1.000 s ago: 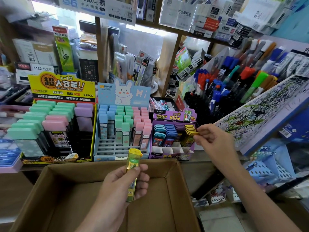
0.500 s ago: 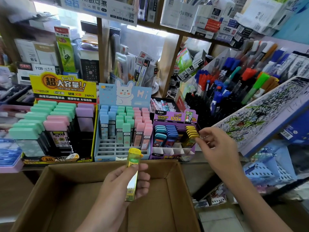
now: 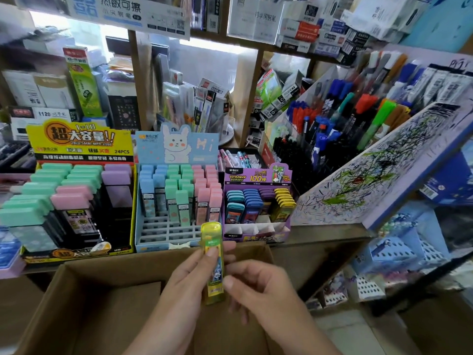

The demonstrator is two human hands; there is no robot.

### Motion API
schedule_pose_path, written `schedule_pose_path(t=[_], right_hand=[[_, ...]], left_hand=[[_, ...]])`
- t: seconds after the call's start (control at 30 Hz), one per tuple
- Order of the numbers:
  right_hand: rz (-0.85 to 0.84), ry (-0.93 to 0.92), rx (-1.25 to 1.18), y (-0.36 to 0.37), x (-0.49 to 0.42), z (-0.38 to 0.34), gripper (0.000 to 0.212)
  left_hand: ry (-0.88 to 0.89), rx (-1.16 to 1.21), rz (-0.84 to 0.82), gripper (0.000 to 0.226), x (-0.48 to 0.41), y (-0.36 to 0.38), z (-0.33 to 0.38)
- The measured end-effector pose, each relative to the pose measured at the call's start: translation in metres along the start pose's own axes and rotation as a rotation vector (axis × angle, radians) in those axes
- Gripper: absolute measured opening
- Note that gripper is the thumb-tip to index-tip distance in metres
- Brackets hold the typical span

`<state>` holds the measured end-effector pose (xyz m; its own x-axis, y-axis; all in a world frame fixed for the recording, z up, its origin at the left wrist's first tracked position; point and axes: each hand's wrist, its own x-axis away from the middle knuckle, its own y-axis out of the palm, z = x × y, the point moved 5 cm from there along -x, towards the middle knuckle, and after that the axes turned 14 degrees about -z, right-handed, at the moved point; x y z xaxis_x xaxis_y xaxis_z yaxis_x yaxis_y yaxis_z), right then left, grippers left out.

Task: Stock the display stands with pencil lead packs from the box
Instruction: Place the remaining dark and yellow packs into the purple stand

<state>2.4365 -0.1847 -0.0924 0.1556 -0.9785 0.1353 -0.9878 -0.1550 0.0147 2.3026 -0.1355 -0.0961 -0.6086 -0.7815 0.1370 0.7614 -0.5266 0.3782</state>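
A yellow pencil lead pack [image 3: 213, 252] stands upright above the open cardboard box [image 3: 102, 303]. My left hand [image 3: 184, 290] grips its middle from the left, thumb across its face. My right hand [image 3: 261, 290] pinches its lower end from the right, thumb against its edge. Just behind stands the purple display stand [image 3: 256, 178], with teal, blue, purple and yellow packs [image 3: 282, 201] in rows and its front slots bare. The inside of the box near me is hidden by my arms.
A blue rabbit-print stand [image 3: 176, 149] with pastel packs sits left of the purple one, and a yellow-and-black stand [image 3: 79, 139] further left. A slanted scribble board [image 3: 371, 170] and pen racks [image 3: 358, 111] rise at the right. Shelves of stationery fill the back.
My right hand has left the yellow row of the purple stand and come down to the pack in my left hand. The left hand has raised the pack slightly to the right.
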Motion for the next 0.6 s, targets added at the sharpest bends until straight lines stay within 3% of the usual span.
schedule_pose_path(t=[0.2, 0.37, 0.6], right_hand=[[-0.005, 0.014, -0.081, 0.0, 0.006, 0.008, 0.006], [0.047, 0.074, -0.033, -0.006, 0.013, 0.02, 0.01], [0.112, 0.163, 0.089, -0.012, 0.019, 0.027, 0.021]], left_hand=[[0.021, -0.167, -0.088, 0.041, -0.006, 0.0, -0.003], [0.177, -0.531, -0.029, 0.02, -0.017, -0.006, 0.032], [0.131, -1.112, -0.19, 0.008, -0.04, 0.006, 0.07]])
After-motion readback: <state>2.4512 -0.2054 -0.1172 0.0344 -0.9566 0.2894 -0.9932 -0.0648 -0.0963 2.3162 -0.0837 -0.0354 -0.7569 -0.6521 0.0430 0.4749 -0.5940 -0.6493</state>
